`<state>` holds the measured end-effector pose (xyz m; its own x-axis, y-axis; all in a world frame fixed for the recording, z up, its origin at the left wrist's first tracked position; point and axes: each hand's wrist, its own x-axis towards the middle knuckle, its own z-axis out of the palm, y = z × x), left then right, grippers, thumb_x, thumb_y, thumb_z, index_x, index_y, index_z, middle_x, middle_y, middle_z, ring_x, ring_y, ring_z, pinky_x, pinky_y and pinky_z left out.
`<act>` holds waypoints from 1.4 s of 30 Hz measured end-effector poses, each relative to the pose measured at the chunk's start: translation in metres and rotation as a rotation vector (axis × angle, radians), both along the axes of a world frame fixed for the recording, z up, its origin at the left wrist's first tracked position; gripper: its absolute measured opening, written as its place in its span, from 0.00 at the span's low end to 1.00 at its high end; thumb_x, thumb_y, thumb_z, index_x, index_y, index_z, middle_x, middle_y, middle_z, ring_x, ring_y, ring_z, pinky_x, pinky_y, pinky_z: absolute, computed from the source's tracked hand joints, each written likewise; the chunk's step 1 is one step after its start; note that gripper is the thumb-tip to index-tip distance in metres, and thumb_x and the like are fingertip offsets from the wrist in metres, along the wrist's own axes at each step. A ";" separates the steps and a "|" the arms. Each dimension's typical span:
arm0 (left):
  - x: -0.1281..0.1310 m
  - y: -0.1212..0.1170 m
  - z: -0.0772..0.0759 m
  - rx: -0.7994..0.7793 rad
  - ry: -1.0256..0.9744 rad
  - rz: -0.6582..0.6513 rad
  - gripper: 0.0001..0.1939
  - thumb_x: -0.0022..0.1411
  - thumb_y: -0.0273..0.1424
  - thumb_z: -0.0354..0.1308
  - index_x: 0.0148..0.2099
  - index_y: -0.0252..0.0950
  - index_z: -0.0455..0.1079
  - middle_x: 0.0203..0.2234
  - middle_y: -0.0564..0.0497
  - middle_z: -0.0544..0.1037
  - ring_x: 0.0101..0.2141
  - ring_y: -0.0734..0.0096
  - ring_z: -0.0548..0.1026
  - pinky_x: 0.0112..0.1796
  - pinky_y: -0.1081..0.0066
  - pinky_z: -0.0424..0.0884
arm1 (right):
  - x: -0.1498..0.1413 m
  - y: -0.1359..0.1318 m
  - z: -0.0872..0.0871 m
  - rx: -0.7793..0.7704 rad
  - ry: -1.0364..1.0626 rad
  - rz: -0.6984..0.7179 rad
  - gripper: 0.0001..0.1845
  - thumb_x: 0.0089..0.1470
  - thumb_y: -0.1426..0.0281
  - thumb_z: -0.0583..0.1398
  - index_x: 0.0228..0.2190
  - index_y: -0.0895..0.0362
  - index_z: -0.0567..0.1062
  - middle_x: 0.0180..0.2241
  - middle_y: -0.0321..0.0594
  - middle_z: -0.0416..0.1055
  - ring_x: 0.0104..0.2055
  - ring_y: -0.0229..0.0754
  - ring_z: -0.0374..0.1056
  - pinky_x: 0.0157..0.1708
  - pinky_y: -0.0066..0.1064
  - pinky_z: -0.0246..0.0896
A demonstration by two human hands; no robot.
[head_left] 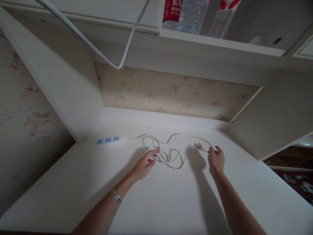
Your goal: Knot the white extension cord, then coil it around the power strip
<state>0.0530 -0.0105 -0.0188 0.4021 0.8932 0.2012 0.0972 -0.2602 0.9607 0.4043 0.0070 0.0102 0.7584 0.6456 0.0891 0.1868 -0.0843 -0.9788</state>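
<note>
A white power strip (111, 140) with three blue socket panels lies at the left on the white desk. Its pale cord (180, 163) runs right and makes loose, tangled loops in the middle. My left hand (144, 164), with a silver bracelet on the wrist, is at the left side of these loops, thumb and fingers apart; its fingertips overlap the cord, and I cannot tell whether they touch it. My right hand (216, 159) pinches the cord just behind the plug (199, 146), whose metal prongs point left.
Above hangs a cabinet shelf (220, 42) holding several plastic bottles (192, 16), one with a red label. A bent white cable (97, 50) dangles at the upper left. Side panels (276, 114) and flowered wallpaper (171, 89) bound the desk (156, 202).
</note>
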 end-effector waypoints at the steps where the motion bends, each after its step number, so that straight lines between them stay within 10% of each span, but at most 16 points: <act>1: 0.001 0.000 0.001 0.017 -0.004 0.009 0.18 0.66 0.34 0.49 0.58 0.41 0.60 0.59 0.43 0.65 0.54 0.64 0.68 0.50 0.61 0.64 | -0.020 -0.009 0.005 -0.011 -0.179 0.071 0.20 0.51 0.58 0.59 0.42 0.58 0.72 0.30 0.39 0.70 0.29 0.40 0.66 0.32 0.32 0.63; 6: 0.013 -0.004 0.009 0.040 -0.078 0.029 0.13 0.67 0.34 0.47 0.52 0.39 0.60 0.56 0.41 0.68 0.56 0.63 0.67 0.54 0.59 0.61 | -0.136 -0.051 0.023 -0.055 -0.740 0.917 0.20 0.55 0.53 0.56 0.43 0.53 0.73 0.34 0.40 0.71 0.33 0.41 0.66 0.35 0.31 0.59; 9: 0.017 -0.007 0.014 0.044 -0.133 0.012 0.11 0.67 0.33 0.46 0.51 0.39 0.60 0.57 0.41 0.68 0.57 0.63 0.66 0.55 0.59 0.61 | -0.174 -0.058 0.021 -0.067 -0.832 0.968 0.20 0.62 0.56 0.50 0.30 0.55 0.72 0.29 0.39 0.68 0.29 0.39 0.64 0.32 0.30 0.56; 18: 0.007 -0.015 0.031 0.405 0.374 -0.022 0.16 0.64 0.35 0.52 0.54 0.43 0.66 0.49 0.48 0.74 0.52 0.61 0.68 0.60 0.53 0.47 | -0.158 -0.056 0.041 0.014 0.078 1.197 0.21 0.60 0.52 0.51 0.27 0.56 0.66 0.21 0.31 0.60 0.23 0.34 0.57 0.25 0.26 0.54; 27: -0.007 -0.012 0.040 0.620 0.506 0.219 0.13 0.63 0.40 0.54 0.30 0.39 0.70 0.30 0.47 0.73 0.38 0.62 0.69 0.43 0.61 0.64 | -0.127 -0.036 0.034 0.325 0.562 0.858 0.12 0.56 0.58 0.59 0.32 0.55 0.68 0.25 0.31 0.61 0.22 0.31 0.57 0.22 0.23 0.55; 31: -0.009 -0.015 0.031 0.482 0.446 0.174 0.09 0.66 0.35 0.48 0.42 0.39 0.68 0.41 0.46 0.76 0.42 0.65 0.73 0.42 0.67 0.68 | -0.131 -0.028 0.029 0.364 0.697 0.781 0.12 0.54 0.59 0.62 0.32 0.55 0.70 0.26 0.30 0.62 0.22 0.29 0.58 0.21 0.21 0.58; 37: -0.014 -0.013 0.024 0.268 0.501 0.283 0.18 0.69 0.38 0.42 0.56 0.36 0.59 0.27 0.52 0.76 0.28 0.69 0.76 0.29 0.73 0.67 | -0.133 -0.014 0.012 0.381 0.834 0.651 0.14 0.48 0.60 0.67 0.30 0.56 0.72 0.24 0.28 0.62 0.20 0.27 0.57 0.18 0.18 0.59; 42: -0.031 -0.003 0.020 0.330 0.465 0.485 0.17 0.70 0.37 0.39 0.43 0.38 0.68 0.30 0.50 0.78 0.32 0.70 0.77 0.34 0.74 0.67 | -0.116 -0.005 -0.003 0.398 0.863 0.600 0.15 0.47 0.60 0.67 0.29 0.56 0.71 0.23 0.27 0.61 0.20 0.27 0.57 0.17 0.18 0.58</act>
